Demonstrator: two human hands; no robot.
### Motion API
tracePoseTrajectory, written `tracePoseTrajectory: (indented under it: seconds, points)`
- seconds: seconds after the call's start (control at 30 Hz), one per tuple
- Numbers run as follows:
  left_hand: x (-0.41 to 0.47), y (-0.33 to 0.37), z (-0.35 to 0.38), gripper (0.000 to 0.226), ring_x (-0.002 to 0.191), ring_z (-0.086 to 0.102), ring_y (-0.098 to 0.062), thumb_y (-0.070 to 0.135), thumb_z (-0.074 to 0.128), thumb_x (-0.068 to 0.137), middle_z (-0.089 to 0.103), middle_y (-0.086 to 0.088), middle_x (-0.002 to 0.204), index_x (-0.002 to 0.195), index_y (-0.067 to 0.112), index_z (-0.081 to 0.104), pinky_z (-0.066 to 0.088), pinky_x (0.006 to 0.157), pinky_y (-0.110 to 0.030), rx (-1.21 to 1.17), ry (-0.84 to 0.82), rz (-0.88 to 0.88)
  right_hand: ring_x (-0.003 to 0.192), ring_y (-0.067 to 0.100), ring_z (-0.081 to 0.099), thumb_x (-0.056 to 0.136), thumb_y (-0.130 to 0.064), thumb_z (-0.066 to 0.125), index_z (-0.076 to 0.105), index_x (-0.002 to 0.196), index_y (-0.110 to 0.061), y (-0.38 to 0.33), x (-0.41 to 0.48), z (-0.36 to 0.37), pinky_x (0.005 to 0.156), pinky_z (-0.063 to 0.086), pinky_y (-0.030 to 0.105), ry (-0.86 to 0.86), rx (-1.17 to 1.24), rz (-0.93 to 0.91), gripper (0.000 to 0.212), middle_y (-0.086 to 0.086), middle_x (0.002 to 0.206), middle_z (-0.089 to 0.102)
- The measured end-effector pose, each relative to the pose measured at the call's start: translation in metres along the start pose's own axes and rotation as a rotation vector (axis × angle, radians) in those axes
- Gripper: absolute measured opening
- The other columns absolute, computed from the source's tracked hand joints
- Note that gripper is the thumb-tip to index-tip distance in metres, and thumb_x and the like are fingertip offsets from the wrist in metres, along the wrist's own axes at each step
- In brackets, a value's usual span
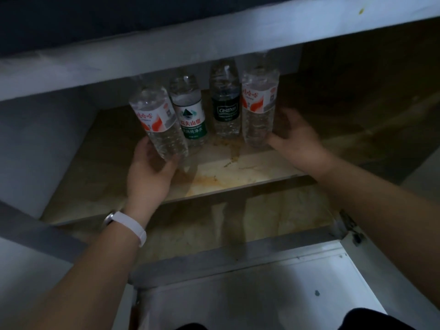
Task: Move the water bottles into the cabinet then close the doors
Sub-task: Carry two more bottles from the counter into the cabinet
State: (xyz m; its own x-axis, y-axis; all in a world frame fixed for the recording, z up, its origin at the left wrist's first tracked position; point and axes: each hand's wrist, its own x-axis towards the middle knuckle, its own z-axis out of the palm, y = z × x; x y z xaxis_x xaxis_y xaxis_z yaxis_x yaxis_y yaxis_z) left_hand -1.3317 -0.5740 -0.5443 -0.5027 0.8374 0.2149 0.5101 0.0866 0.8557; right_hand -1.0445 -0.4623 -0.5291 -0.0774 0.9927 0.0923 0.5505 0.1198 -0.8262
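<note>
**Head view.**

1. Position of the bottles. Four bottles stand in a row at the far side of the stained beige cabinet shelf [238, 172]. They are inside the cabinet and directly ahead of both hands.
2. Left hand [150, 177]. It grips the base of the left-end clear plastic bottle [157, 120], with fingers curled under and around it. The long axis of this bottle is tilted, and the cap end leans left. A white wristband [133, 225] sits on this wrist.
3. Right hand [297, 144]. The fingers are spread and relaxed, just right of the right-end clear plastic bottle [259, 103], which stands upright. The thumb appears to touch its base, but motion blur prevents confirmation.
4. Governing relation. Each end bottle is nearest the hand on its own side. The left-end bottle needs to be set upright before it is let go.
5. Labels.
   - Both end bottles carry red-and-white labels, and the script is too blurred to read.
   - The clear plastic bottle with the green-and-white label [190, 115] shows "夫山泉" and a mountain emblem.
   - The clear plastic bottle with the dark label [226, 108] reads "Cestbon".
6. Remaining work. The white cabinet door [262, 294] lies open at the near right and is not yet closed.
</note>
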Motion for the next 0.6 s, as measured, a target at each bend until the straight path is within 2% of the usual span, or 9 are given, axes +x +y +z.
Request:
tracePoseTrajectory:
  seconds: [0.13, 0.27, 0.33, 0.4, 0.5, 0.6]
  points:
    - [-0.032, -0.001, 0.001, 0.063, 0.126, 0.048, -0.006, 0.036, 0.072, 0.09, 0.05, 0.012, 0.142, 0.147, 0.033, 0.045, 0.043, 0.101, -0.03, 0.106, -0.022, 0.101, 0.126, 0.018, 0.048, 0.086, -0.06, 0.059, 0.034, 0.145, -0.038, 0.005, -0.027, -0.011, 0.094, 0.049, 0.04, -0.018, -0.247, -0.1, 0.067, -0.003, 0.147, 0.039]
    - [-0.053, 0.013, 0.011, 0.055, 0.126, 0.047, -0.011, 0.031, 0.07, 0.092, 0.052, 0.0, 0.143, 0.143, 0.022, 0.052, 0.036, 0.101, -0.029, 0.296, -0.123, 0.316, 0.117, 0.015, 0.05, 0.091, -0.053, 0.056, 0.041, 0.143, -0.032, 0.003, -0.05, -0.022, 0.081, 0.04, 0.027, -0.014, -0.415, -0.302, 0.058, -0.004, 0.137, 0.046]
    - [-0.062, 0.025, 0.014, 0.051, 0.131, 0.048, -0.018, 0.03, 0.07, 0.092, 0.052, -0.001, 0.144, 0.14, 0.023, 0.054, 0.038, 0.103, -0.031, 0.325, -0.18, 0.381, 0.12, 0.014, 0.047, 0.092, -0.051, 0.056, 0.045, 0.142, -0.028, 0.0, -0.061, -0.031, 0.085, 0.036, 0.025, -0.021, -0.456, -0.373, 0.056, -0.004, 0.138, 0.048]
    - [-0.071, 0.037, 0.016, 0.049, 0.133, 0.047, -0.021, 0.034, 0.067, 0.093, 0.052, -0.001, 0.145, 0.139, 0.024, 0.054, 0.038, 0.105, -0.034, 0.382, -0.24, 0.425, 0.123, 0.018, 0.047, 0.092, -0.051, 0.055, 0.049, 0.139, -0.025, -0.003, -0.074, -0.042, 0.092, 0.04, 0.029, -0.045, -0.509, -0.436, 0.054, -0.002, 0.139, 0.051]
    - [-0.087, 0.063, 0.013, 0.051, 0.133, 0.05, -0.026, 0.039, 0.06, 0.093, 0.053, -0.006, 0.146, 0.139, 0.019, 0.057, 0.037, 0.108, -0.035, 0.479, -0.334, 0.494, 0.117, 0.025, 0.052, 0.091, -0.053, 0.051, 0.055, 0.134, -0.019, -0.013, -0.093, -0.064, 0.089, 0.048, 0.04, -0.11, -0.563, -0.483, 0.055, 0.003, 0.134, 0.056]
    - [-0.109, 0.1, 0.004, 0.045, 0.127, 0.055, -0.034, 0.033, 0.062, 0.093, 0.058, -0.012, 0.141, 0.133, 0.011, 0.063, 0.046, 0.104, -0.048, 0.57, -0.379, 0.623, 0.116, 0.029, 0.053, 0.09, -0.054, 0.048, 0.058, 0.131, -0.015, -0.031, -0.115, -0.093, 0.087, 0.048, 0.04, -0.157, -0.62, -0.465, 0.057, 0.008, 0.133, 0.057]
